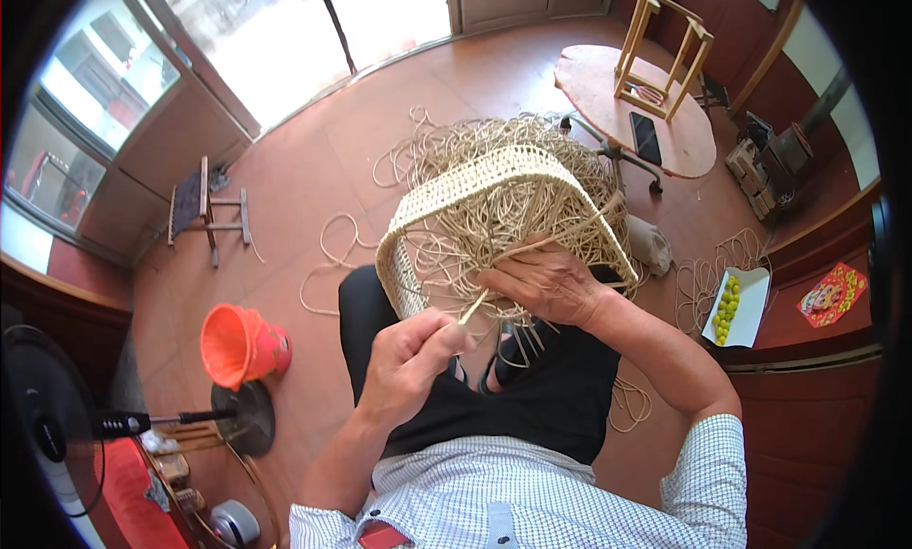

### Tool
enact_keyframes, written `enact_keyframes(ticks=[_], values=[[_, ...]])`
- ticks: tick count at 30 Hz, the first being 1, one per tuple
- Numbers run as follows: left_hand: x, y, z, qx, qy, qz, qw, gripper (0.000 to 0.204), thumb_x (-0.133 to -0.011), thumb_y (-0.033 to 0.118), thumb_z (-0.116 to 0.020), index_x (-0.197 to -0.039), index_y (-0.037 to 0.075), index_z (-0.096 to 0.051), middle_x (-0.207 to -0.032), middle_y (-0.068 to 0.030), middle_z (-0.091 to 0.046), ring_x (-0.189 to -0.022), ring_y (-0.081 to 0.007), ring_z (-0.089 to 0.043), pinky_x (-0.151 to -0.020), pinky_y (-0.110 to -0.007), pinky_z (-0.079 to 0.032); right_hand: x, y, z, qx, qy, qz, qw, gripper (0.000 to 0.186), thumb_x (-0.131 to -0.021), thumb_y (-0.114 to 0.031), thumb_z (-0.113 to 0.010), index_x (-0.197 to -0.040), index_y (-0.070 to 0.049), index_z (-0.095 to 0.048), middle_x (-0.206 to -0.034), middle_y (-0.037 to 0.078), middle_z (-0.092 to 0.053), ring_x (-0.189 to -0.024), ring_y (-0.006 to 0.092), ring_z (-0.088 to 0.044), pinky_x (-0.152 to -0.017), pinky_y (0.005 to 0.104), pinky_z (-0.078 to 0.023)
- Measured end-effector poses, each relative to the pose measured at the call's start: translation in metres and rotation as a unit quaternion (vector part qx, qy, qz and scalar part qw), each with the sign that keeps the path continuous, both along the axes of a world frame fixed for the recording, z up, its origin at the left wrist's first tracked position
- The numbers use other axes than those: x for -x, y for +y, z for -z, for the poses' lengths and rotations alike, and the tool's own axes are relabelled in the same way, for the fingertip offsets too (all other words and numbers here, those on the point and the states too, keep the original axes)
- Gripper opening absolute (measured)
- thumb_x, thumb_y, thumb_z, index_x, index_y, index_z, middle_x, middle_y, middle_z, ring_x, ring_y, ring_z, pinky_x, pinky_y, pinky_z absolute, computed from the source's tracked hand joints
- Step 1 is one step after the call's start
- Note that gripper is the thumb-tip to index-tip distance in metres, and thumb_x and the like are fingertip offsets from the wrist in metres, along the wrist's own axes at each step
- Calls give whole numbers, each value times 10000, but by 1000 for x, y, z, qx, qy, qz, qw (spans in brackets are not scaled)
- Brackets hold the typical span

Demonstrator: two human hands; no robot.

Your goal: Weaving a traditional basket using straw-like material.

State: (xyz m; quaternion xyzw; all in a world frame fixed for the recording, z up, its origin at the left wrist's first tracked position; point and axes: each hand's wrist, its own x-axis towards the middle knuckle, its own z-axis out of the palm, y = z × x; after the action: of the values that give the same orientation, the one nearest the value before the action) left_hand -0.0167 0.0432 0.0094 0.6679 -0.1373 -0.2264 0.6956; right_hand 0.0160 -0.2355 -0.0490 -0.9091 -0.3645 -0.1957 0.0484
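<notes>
Across my lap lies a half-woven basket-like piece (414,205), its pale rim curving away from me. Loose tan cord (494,221) fills its middle and spills over the far side. My left hand (410,361) is closed, with a strand pinched between thumb and forefinger and drawn toward me. Just right of it, my right hand (553,281) is closed on the cord at the near edge of the piece, its fingertips partly hidden among strands. Several short cord ends hang below, over my dark trousers.
An orange-red bucket (247,345) stands to the left, near a black fan (47,421). A small folding stool (204,212) is farther off. At the far right, a slab-topped table (698,136) bears a wooden frame (655,60) and a phone (645,138). A tray of yellow-green fruit (738,309) is at right.
</notes>
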Motion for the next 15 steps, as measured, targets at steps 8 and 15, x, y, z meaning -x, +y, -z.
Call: enact_keyframes(ticks=[8, 15], values=[[-32, 40, 17, -261, -362, -183, 876, 225, -1130, 224, -735, -1011, 35, -763, -667, 1, -547, -610, -81, -521, -553, -326, -394, -21, -9, -20, -200, -57, 68, 976, 142, -973, -154, -780, -1104, -177, -734, -828, -1, -764, -831, 202, -746, -855, 389, -505], [-72, 73, 25, -264, -343, -297, 851, 285, -1170, 262, -684, -1022, 19, -708, -797, 51, -529, -712, -50, -434, -602, -272, -352, -39, -9, -44, -294, -25, 166, 941, 84, -1018, -189, -785, -1022, -149, -711, -811, 35, -752, -814, 248, -760, -862, 417, -505]])
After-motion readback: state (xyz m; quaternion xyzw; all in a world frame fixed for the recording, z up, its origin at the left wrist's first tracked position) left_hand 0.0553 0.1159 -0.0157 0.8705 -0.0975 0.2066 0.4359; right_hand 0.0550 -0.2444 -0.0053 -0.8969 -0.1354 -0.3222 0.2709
